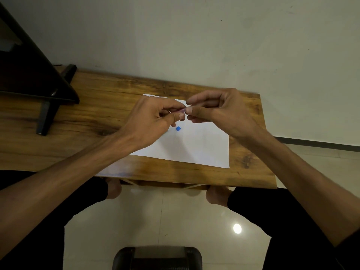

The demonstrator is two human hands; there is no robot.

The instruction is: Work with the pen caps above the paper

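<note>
- The small pinkish thing (182, 110) I'm pinching is mostly buried between my fingers; I can't tell what it is.
- Dark stand (29, 75) runs off the left edge.
- Black object (157, 258) is cut off below.

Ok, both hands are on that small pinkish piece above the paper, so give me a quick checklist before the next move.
1. Left hand pinches the small pinkish piece: ok.
2. Right hand pinches its other end: ok.
3. What the piece is, or whether it is intact: cannot tell, too small and mostly covered.
4. White paper lies flat on the wooden table, under the hands: ok.
5. Small blue piece rests on the paper, apart from both hands: ok.
6. Dark stand at the table's left, away from the hands: ok.
</note>
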